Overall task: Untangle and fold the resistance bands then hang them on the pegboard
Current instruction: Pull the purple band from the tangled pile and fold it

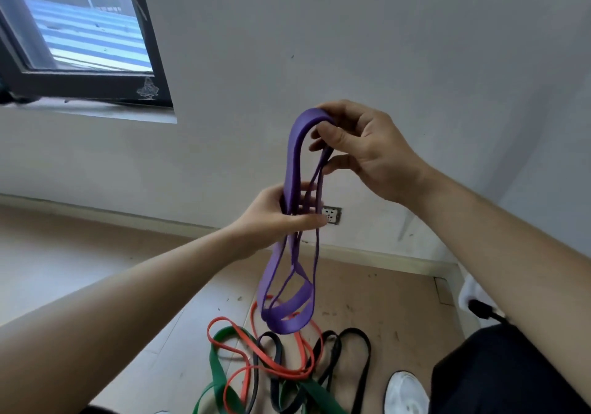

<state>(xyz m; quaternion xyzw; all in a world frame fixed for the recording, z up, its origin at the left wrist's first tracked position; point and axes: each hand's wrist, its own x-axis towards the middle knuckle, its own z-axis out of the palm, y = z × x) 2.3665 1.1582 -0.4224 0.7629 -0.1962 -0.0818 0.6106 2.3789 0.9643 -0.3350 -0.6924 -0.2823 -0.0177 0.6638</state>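
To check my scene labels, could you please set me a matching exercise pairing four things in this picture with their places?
Things
1. wide purple rubber resistance band
2. wide green rubber band
3. white shoe
4. white wall socket

Places
A. low on the wall, just behind the left hand
B. on the brown floor, bottom right of the view
C. held up by both hands, the right hand at its top loop
D. tangled with a thin orange band on the floor

Pairs: 1-C, 2-D, 3-B, 4-A
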